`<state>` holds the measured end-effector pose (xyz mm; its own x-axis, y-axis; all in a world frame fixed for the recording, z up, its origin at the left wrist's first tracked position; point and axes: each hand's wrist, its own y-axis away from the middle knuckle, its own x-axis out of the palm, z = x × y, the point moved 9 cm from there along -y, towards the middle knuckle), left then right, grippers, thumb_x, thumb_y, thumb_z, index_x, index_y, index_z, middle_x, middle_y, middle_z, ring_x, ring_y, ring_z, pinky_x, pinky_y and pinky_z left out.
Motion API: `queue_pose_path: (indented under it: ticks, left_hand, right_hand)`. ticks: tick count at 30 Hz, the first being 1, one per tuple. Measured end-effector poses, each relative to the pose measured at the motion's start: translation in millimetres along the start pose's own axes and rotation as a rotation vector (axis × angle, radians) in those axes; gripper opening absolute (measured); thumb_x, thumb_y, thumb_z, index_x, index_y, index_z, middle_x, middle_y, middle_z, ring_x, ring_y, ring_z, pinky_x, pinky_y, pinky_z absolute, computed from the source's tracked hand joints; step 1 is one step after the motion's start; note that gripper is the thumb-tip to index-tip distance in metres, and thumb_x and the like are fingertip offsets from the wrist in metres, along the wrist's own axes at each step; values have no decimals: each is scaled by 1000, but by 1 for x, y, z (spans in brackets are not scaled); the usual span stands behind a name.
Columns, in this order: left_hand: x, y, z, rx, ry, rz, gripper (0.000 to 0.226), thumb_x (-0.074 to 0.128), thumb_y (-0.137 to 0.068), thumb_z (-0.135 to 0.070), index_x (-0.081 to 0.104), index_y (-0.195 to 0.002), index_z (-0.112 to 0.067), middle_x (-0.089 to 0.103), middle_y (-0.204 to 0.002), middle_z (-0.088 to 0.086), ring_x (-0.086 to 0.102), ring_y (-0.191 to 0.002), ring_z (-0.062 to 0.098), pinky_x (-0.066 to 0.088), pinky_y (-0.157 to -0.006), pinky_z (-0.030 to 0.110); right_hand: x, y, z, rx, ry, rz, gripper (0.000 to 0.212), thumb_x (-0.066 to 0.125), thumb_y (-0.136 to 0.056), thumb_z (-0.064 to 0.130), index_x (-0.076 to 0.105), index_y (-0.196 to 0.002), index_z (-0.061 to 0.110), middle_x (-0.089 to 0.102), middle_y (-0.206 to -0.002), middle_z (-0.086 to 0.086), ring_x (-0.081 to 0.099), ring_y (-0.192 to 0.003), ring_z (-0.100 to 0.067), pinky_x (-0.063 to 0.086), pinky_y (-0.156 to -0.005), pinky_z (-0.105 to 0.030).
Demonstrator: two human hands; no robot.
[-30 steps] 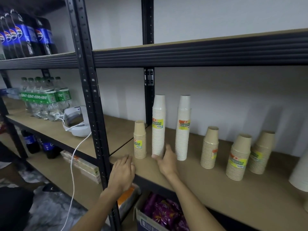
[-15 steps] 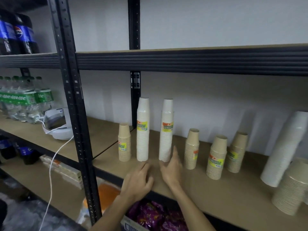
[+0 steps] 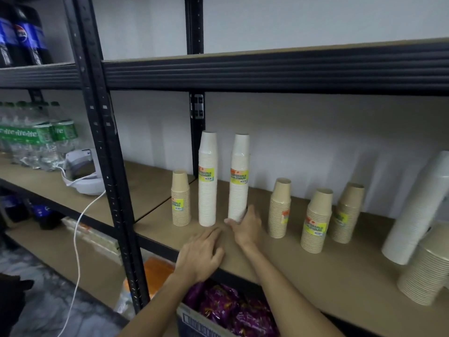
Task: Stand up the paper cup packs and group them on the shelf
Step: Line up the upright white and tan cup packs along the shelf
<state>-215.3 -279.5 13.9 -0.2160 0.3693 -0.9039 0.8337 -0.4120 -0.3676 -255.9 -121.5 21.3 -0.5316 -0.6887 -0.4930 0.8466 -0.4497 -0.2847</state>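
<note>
Two tall white cup packs stand upright on the wooden shelf (image 3: 303,276), the left one (image 3: 207,181) next to a short brown pack (image 3: 181,198). My right hand (image 3: 246,226) cups the base of the right white pack (image 3: 239,176), thumb in front and fingers on its right side. My left hand (image 3: 201,254) lies flat on the shelf's front edge, holding nothing. Three brown packs (image 3: 279,207) (image 3: 315,222) (image 3: 346,212) stand further right, spaced apart. At the far right a long white pack (image 3: 418,207) leans tilted, with a brown pack (image 3: 427,266) in front of it.
A black upright post (image 3: 107,152) divides the shelving left of the packs. The left bay holds water bottles (image 3: 36,139) and a white device (image 3: 82,176) with a hanging cable. A box of purple packets (image 3: 228,310) sits below the shelf.
My right hand has gone from the left white pack's base to the right white pack's base. My left hand slid right along the shelf edge. The view has shifted right.
</note>
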Motion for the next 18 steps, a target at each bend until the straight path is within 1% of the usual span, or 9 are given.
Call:
queue_pose_path:
  ticks: [3,7,8,12,16,18]
  left_hand:
    - [2,0,1,-5,-7,10,59,33,-94,-46,33,-150,-25,33,-156,-6,34,-139,10,28,-110,29]
    - [1,0,1,-15,-8,25,70,20,-87,-52,32,-150,-26,33,-157,-7,35,-139,11,29,-109,30]
    - [1,0,1,-21,-10,25,69,20,-87,-52,32,-150,-27,33,-156,-8,36,-138,11,29,-109,29]
    - [2,-1,1,-37,-13,46,57,33,-96,-45,33,-149,-26,33,-156,-8,37,-136,11,31,-107,30]
    - [1,0,1,-48,-7,70,56,35,-95,-44,36,-148,-25,35,-155,-7,39,-135,13,31,-107,31]
    - [0,1,0,-54,-7,71,55,35,-96,-43,36,-148,-25,35,-155,-8,37,-137,13,29,-108,30]
  right_hand:
    - [0,1,-1,-15,-7,1,61,85,-68,37,49,-111,12,60,-112,-6,58,-103,-26,52,-81,-39]
    - [3,2,-3,-16,-29,53,45,76,-77,27,51,-114,18,66,-111,-2,61,-106,-26,53,-83,-37]
    - [3,2,-3,-9,-24,56,44,76,-78,27,51,-114,19,67,-112,-2,60,-108,-25,52,-84,-37]
    - [3,4,-4,10,-25,63,46,78,-78,29,53,-115,19,67,-112,-2,57,-111,-25,51,-88,-38]
    - [1,5,-5,11,4,68,49,81,-75,37,55,-111,16,69,-111,-3,61,-108,-26,53,-83,-37]
    - [-1,7,-3,2,18,66,49,79,-77,39,56,-113,15,69,-112,-4,62,-108,-26,52,-82,-35]
